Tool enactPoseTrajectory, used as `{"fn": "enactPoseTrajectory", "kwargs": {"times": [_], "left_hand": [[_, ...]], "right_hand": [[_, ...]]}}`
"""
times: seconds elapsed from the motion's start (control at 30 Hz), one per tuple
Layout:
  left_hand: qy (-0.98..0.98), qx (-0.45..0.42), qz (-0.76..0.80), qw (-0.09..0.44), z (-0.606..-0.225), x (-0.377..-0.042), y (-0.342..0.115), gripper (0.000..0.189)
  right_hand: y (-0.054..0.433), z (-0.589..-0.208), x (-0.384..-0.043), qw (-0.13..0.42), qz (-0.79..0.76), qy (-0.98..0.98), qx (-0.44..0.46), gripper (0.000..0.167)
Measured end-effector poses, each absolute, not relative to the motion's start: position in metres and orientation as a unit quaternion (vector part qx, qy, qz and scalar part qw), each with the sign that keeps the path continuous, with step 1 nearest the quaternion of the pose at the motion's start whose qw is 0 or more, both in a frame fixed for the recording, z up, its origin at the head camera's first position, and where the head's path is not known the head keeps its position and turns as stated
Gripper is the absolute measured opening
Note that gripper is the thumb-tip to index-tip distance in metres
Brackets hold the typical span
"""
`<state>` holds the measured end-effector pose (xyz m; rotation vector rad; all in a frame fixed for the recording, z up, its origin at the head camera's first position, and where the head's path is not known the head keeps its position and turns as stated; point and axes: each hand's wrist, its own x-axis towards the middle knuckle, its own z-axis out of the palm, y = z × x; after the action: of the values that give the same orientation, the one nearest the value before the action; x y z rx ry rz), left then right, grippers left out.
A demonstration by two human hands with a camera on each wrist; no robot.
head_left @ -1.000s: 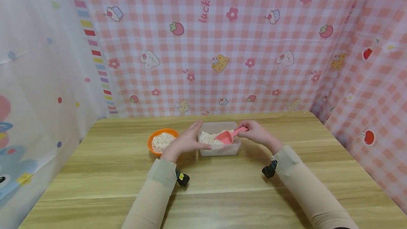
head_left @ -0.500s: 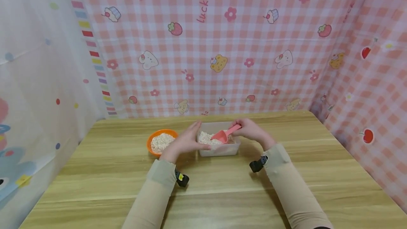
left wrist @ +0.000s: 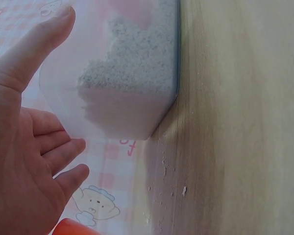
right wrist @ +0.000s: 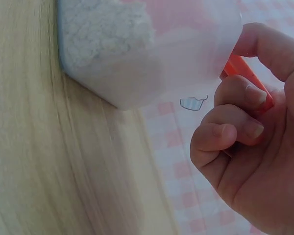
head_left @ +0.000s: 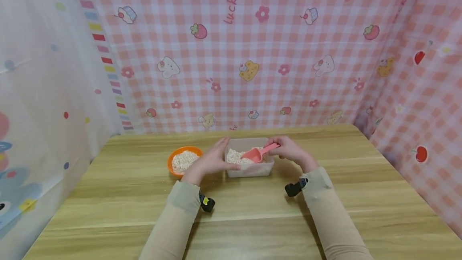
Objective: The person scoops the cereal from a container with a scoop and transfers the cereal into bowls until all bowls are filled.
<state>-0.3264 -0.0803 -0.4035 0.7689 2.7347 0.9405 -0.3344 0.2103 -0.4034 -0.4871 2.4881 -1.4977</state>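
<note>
A pink scoop [head_left: 256, 154] rests in the oats [head_left: 236, 157] inside a translucent rectangular container [head_left: 249, 171]. My right hand [head_left: 288, 151] holds its handle at the container's right end; the right wrist view shows the fingers [right wrist: 220, 135] curled round the handle [right wrist: 252, 81]. Spread around the container's left end is my left hand [head_left: 212, 159], thumb along the near side and the other fingers toward the back. In the left wrist view those fingers [left wrist: 63, 152] look relaxed against or close to the wall; firm contact is unclear. An orange bowl [head_left: 169, 163] of oats stands left of that hand.
The wooden table [head_left: 234, 220] carries a few loose flakes [left wrist: 184, 191] near the container. Behind its far edge hangs a pink checked cloth [head_left: 231, 51]. A white patterned cloth [head_left: 47, 91] borders the left side, and more checked cloth [head_left: 422, 103] the right.
The right hand shifted left with the scoop, then back slightly right, with the scoop's bowl staying among the oats. The left hand, container and orange bowl look unmoved.
</note>
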Motion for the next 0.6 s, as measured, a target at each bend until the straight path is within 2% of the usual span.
{"fn": "enactPoseTrajectory", "kwargs": {"times": [0.6], "left_hand": [[0.911, 0.261, 0.309, 0.078, -0.4018, -0.3261, -0.0818, 0.115]], "right_hand": [[0.2123, -0.4074, -0.3381, 0.085, -0.593, 0.796, -0.092, 0.032]]}}
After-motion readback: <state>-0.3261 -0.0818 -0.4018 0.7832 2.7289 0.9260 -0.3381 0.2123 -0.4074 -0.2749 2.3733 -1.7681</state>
